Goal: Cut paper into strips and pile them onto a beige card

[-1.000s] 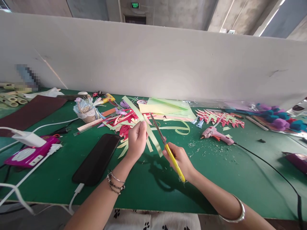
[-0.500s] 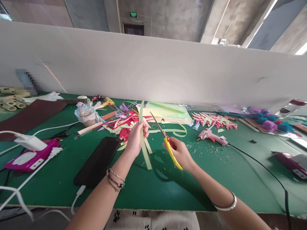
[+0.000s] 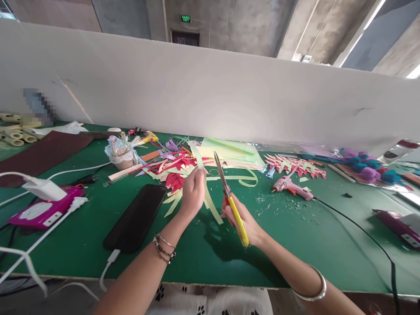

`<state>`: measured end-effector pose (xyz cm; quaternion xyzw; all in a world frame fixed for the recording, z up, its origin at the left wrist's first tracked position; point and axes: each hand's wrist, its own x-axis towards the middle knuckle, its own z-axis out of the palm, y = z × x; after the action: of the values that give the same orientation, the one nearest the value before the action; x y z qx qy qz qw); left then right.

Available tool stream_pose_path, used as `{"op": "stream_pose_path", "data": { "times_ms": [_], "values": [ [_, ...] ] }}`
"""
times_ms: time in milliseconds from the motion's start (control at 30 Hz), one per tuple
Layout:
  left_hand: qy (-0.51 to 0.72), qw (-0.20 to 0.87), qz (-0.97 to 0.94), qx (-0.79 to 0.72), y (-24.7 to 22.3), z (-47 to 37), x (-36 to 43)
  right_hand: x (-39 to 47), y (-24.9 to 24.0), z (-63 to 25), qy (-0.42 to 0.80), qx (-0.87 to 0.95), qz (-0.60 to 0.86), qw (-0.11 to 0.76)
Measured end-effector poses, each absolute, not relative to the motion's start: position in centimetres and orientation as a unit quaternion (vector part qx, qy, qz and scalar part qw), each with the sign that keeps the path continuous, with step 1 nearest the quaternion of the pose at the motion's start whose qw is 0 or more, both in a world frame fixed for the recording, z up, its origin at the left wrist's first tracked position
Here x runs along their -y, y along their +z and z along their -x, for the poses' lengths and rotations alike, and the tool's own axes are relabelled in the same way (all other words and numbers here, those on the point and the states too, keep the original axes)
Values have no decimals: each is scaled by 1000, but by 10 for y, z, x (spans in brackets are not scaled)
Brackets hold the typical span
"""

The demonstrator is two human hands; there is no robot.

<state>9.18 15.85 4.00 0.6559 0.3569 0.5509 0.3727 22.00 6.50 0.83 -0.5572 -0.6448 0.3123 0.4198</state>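
Note:
My left hand (image 3: pixel 193 189) pinches a pale green paper strip (image 3: pixel 214 211), whose ends stick out above and below the fingers. In my right hand (image 3: pixel 241 216) is a pair of scissors (image 3: pixel 236 218) with yellow handles, blades pointing up and away from me. The blades look nearly closed and stand apart from the strip. Behind the hands lies a heap of red, pink and green paper strips (image 3: pixel 177 170). Pale green paper sheets (image 3: pixel 226 151) lie flat beyond it, and a curled green strip (image 3: pixel 249 177) rests right of the scissors.
A black phone (image 3: pixel 136 218) on a charging cable lies left of my arm. To the right are a pink glue gun (image 3: pixel 292 188) with its cord and a red-and-green paper weave (image 3: pixel 293 165). Purple power strips (image 3: pixel 49 210) sit at the left, pompoms (image 3: pixel 370 170) at the far right.
The scissors have swung more upright and their blades have come together. My left hand has turned and shifted slightly right, and the strip's lower end now points further right.

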Motion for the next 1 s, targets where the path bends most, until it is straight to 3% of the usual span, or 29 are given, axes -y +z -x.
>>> {"op": "stream_pose_path", "data": {
  "times_ms": [300,1000],
  "values": [
    [555,465,-629,-283,44,-94,-156,-62,16,-218,319,660,554,395],
    [605,333,-654,-309,45,-93,-146,-51,14,-216,308,713,526,346]
  ]
}}
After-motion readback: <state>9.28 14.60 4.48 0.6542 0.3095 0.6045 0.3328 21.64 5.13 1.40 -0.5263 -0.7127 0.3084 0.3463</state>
